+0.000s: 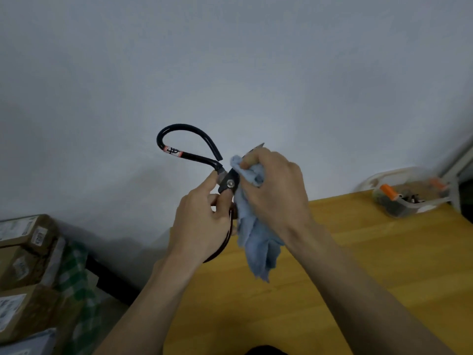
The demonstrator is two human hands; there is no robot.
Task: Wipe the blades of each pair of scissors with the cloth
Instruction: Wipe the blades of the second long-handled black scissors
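I hold a pair of black scissors [189, 156] with large looped handles up in front of the wall. My left hand [202, 221] grips the lower handle, its fingers curled near the pivot screw. My right hand [273, 185] holds a light blue cloth [256, 242] wrapped around the blades. Only the blade tip shows above my right fingers; the rest of the blades is hidden by cloth and hand. The cloth's loose end hangs down between my wrists.
A yellow wooden table [358, 265] lies below my arms. A clear plastic container [407, 196] with small items stands at its far right corner. Cardboard boxes [25, 265] and a green checked fabric [76, 272] are stacked at the left.
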